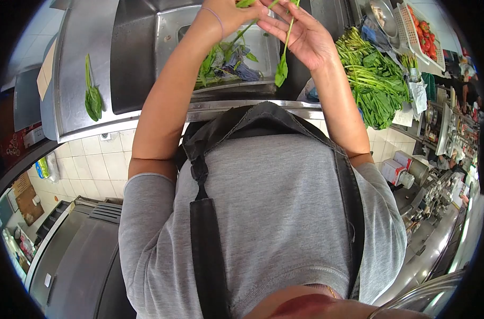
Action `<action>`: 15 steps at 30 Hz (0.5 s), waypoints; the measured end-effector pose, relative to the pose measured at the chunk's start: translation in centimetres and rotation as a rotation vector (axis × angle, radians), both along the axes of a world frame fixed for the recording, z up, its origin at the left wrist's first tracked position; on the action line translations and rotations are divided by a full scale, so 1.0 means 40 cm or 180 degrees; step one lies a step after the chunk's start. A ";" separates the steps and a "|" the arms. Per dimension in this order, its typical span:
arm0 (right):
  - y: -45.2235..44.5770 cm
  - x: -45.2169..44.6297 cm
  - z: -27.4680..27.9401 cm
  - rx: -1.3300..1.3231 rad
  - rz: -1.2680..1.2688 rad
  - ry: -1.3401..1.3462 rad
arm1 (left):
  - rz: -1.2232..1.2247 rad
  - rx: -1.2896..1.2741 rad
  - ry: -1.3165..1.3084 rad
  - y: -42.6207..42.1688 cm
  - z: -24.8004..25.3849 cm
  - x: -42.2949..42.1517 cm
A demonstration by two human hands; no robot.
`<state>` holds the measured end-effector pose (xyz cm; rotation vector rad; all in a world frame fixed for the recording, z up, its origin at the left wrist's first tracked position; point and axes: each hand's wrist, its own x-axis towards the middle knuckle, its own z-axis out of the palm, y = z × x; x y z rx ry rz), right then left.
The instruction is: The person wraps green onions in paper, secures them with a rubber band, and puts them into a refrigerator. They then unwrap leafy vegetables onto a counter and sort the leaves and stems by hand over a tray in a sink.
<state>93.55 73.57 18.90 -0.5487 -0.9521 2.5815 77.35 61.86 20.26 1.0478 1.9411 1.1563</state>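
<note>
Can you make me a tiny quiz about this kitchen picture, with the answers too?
1. True or false: the big leafy pile is inside the sink.
2. Which has a thin band at its wrist? A) right hand B) left hand C) both
3. Fill in: the food in the white basket is ____.

Key: 1 false; 2 B; 3 red.

Wearer's clothing: heathered grey short-sleeved T-shirt (284, 202) with ribbed neckline; black apron (268, 114) with frayed edge and broad shoulder straps (209, 244) (the left one knotted); thin, pale purple band (219, 20) encircling the left wrist.
</note>
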 end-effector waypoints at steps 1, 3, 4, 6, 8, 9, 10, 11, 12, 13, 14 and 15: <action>-0.003 0.001 0.008 0.0012 -0.0050 -0.0024 | 0.0100 -0.0170 -0.0102 -0.005 0.026 0.005; -0.008 0.002 0.025 0.0015 -0.0086 -0.0059 | 0.0137 0.0192 -0.0417 -0.010 0.013 -0.004; -0.009 0.001 0.034 0.0007 -0.0074 -0.0069 | 0.0154 0.0374 -0.0573 -0.012 0.005 -0.012; -0.006 0.002 0.031 0.0106 -0.0033 -0.0051 | 0.0262 0.0391 -0.1038 -0.014 -0.013 -0.030; 0.000 0.005 0.004 0.0313 0.0034 -0.0005 | 0.0326 0.0407 -0.1413 -0.016 -0.026 -0.051; -0.002 0.006 0.002 0.0273 0.0145 -0.0016 | 0.0341 0.0410 -0.1556 -0.020 -0.031 -0.062; -0.006 0.008 0.001 0.0234 0.0258 -0.0027 | 0.0359 0.0415 -0.1700 -0.024 -0.036 -0.072; -0.010 0.010 0.001 0.0196 0.0371 -0.0038 | 0.0383 0.0420 -0.1693 -0.026 -0.042 -0.080; -0.015 0.011 0.001 0.0197 0.0393 -0.0042 | 0.0406 0.0428 -0.1685 -0.027 -0.049 -0.087; -0.021 0.011 0.001 0.0199 0.0412 -0.0047 | 0.0427 0.0437 -0.1679 -0.028 -0.057 -0.096; -0.024 0.012 0.001 0.0201 0.0430 -0.0052 | 0.0435 0.0160 -0.1372 -0.031 -0.070 -0.115; -0.023 0.012 0.001 0.0169 0.0407 -0.0052 | 0.0440 -0.0115 -0.1062 -0.036 -0.087 -0.140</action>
